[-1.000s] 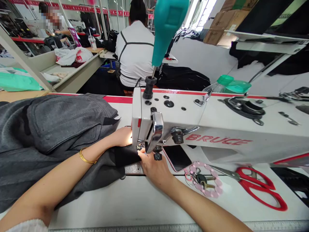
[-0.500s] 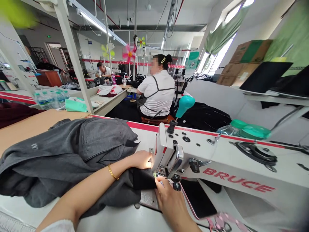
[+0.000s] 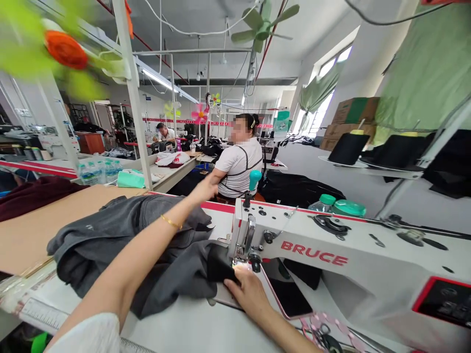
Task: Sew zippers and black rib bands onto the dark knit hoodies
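Observation:
A white sewing machine (image 3: pixel 312 245) marked BRUCE stands on the worktable. Dark grey fabric (image 3: pixel 110 230) lies bunched to its left, with a black piece (image 3: pixel 218 264) at the needle area. My right hand (image 3: pixel 250 289) is at the needle, its fingers pressed together at the black piece's edge; what they pinch is hidden. Raised above the fabric, my left hand (image 3: pixel 205 190) reaches forward past the machine head, its fingers blurred, with a gold bracelet on the wrist.
A phone (image 3: pixel 289 291) and a pink beaded strap (image 3: pixel 320 328) lie under the machine arm. A seated person (image 3: pixel 241 164) is ahead. Black thread cones (image 3: pixel 348 148) stand at right, a ruler (image 3: pixel 44 315) runs along the left front edge, and a blurred fan (image 3: pixel 66 51) is at upper left.
My left hand has left the fabric beside the needle and moved up and forward. My right hand stays at the needle. The camera view has tilted up and shifted.

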`<move>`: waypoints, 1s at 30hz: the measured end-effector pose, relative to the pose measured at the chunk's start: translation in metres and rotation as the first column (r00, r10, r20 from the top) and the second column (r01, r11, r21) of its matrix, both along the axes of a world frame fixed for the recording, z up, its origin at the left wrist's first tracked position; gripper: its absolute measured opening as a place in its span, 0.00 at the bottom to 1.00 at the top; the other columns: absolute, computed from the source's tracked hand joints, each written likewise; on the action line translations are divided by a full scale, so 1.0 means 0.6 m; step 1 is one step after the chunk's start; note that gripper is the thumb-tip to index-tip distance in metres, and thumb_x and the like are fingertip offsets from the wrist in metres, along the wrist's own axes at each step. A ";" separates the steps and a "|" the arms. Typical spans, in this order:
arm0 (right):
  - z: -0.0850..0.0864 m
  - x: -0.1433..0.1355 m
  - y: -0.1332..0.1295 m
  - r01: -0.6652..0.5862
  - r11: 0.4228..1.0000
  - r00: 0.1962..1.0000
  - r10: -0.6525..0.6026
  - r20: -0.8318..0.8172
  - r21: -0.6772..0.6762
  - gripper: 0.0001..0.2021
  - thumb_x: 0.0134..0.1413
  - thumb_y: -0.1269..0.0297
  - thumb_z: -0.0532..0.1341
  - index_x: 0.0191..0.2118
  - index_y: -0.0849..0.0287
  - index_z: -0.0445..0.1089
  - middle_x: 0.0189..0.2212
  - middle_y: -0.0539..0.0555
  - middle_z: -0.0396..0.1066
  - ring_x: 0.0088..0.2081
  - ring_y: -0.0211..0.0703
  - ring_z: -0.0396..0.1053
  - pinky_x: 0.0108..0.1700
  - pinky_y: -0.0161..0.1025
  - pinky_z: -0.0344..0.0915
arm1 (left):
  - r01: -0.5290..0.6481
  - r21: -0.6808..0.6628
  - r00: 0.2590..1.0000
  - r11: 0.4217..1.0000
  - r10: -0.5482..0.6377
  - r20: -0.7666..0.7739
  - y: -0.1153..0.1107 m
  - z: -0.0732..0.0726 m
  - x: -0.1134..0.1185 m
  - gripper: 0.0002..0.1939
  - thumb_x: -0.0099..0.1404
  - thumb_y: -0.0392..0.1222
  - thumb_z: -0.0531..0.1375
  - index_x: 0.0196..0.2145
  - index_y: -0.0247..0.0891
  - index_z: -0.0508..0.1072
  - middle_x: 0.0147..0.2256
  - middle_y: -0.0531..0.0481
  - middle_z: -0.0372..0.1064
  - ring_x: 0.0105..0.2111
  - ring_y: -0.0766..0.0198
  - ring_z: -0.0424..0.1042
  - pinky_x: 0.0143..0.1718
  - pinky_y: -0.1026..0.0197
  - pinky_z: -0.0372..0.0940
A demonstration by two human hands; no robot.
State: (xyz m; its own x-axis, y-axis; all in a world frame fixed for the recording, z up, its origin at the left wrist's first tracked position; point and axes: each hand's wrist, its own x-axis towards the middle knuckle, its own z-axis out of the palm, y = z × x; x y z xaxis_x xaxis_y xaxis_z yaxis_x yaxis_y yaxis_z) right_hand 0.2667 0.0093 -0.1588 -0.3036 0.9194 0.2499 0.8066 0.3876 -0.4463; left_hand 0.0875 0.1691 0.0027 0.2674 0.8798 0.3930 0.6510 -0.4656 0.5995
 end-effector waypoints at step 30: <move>0.011 -0.012 -0.006 -0.291 0.819 0.163 -0.467 -0.869 -0.495 0.20 0.36 0.51 0.63 0.33 0.61 0.65 0.33 0.54 0.67 0.33 0.39 0.64 0.28 0.33 0.64 | 0.626 -0.020 0.300 0.780 -0.265 -0.916 -0.240 -0.197 -0.014 0.22 0.65 0.36 0.45 0.57 0.41 0.51 0.51 0.44 0.60 0.45 0.59 0.61 0.28 0.64 0.61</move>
State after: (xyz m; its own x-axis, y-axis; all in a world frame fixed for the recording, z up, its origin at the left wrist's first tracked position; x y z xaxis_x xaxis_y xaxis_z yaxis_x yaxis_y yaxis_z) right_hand 0.2594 0.0058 -0.1519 -0.0813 0.9780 -0.1921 -0.4017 -0.2085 -0.8917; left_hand 0.0793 0.0252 -0.1156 0.9138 0.3921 -0.1056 0.3357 -0.8757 -0.3471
